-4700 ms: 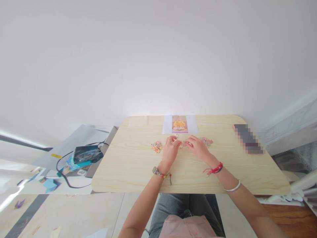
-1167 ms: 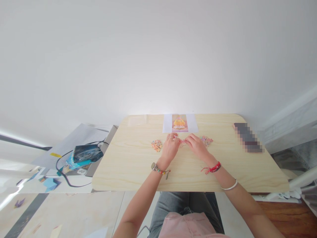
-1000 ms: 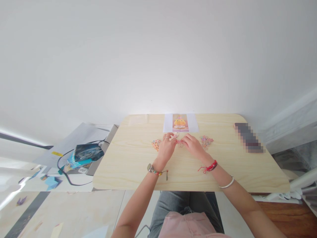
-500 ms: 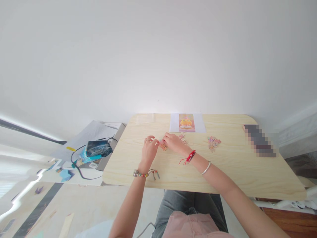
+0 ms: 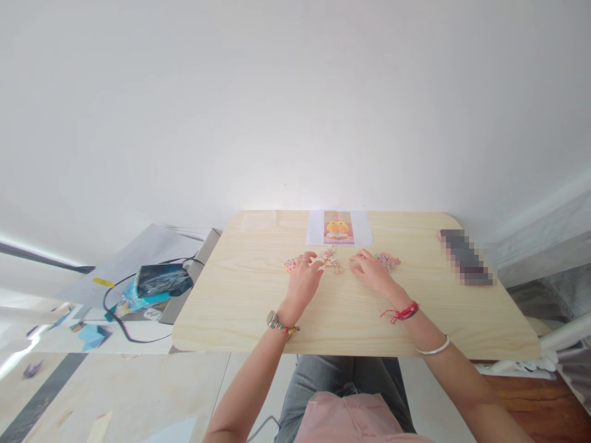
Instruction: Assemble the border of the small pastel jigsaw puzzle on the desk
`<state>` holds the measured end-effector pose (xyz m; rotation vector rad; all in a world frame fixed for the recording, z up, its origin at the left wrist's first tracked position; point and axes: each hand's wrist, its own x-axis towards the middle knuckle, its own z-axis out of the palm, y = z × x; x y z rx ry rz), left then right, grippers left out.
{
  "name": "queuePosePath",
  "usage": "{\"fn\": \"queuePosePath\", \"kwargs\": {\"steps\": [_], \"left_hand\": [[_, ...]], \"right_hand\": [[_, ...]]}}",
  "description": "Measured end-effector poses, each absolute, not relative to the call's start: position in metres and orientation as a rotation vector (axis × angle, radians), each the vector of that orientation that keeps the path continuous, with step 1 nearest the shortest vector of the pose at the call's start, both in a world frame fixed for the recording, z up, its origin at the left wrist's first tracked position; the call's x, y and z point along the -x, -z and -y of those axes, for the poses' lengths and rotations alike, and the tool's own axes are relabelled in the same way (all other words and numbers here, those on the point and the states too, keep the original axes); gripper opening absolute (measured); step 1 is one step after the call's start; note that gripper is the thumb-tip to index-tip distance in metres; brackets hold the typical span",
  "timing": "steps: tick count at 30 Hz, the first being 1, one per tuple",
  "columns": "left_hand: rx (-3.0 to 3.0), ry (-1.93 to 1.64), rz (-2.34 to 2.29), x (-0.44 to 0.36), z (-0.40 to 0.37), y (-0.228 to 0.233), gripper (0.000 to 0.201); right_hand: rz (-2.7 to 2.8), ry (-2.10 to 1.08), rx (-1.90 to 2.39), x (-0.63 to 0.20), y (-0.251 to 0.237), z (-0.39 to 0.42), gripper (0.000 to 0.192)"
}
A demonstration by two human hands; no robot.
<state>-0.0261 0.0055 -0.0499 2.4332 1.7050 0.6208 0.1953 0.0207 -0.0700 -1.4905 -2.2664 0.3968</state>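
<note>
Small pastel pieces that look like jigsaw pieces lie in three heaps on the table. My left hand (image 5: 303, 280) is over the left heap (image 5: 289, 265), thumb and fingers apart and curved, partly covering it. Just right of those fingers is the middle heap (image 5: 329, 258), loosely spread. My right hand (image 5: 373, 272) is between the middle heap and the right heap (image 5: 388, 261), its fingertips drawn together near the middle heap's right edge. Whatever is in those fingertips is too small to make out. Behind the heaps lies a printed picture (image 5: 338, 228) of a yellow figure on white paper.
The pale wooden table (image 5: 240, 307) stands against a white wall. A blurred-out dark phone-like object (image 5: 466, 257) lies at its right. A clear flat sheet (image 5: 260, 220) is at the back left. Left of the table are a blue packet (image 5: 159, 286) and a black cable (image 5: 120, 326).
My hands have come apart from the left heap. The right hand moved right, past the middle heap, and the left hand shifted right over the left heap. The view has shifted slightly.
</note>
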Motion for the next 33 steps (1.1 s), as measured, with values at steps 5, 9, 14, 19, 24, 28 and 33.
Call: {"fn": "queuePosePath", "kwargs": {"steps": [5,9,14,19,24,28,33], "left_hand": [[-2.483,-0.585,-1.610,-0.006,-0.003,0.059,0.017],[-2.486,-0.612,-1.611,-0.012,-0.007,0.060,0.013],[-2.489,-0.690,-1.611,-0.017,-0.014,0.057,0.015],[-2.526,-0.768,-1.571,-0.018,-0.014,0.055,0.014],[-2.556,-0.819,-1.536,-0.016,-0.012,0.056,0.011],[-2.557,-0.856,-1.555,-0.013,-0.012,0.058,0.010],[-2.545,-0.908,-1.594,-0.009,-0.014,0.059,0.010]], "right_hand": [[2.320,-0.333,1.452,-0.183,0.072,-0.020,0.013],[2.262,-0.335,1.456,-0.182,0.072,-0.025,0.019],[2.003,-0.588,1.507,-0.187,0.062,-0.029,0.021],[1.925,-0.907,1.504,-0.191,0.046,-0.030,0.023],[1.938,-1.057,1.527,-0.192,0.044,-0.030,0.025],[1.943,-0.943,1.450,-0.188,0.047,-0.028,0.020],[2.126,-0.649,1.264,-0.185,0.049,-0.022,0.018]]}}
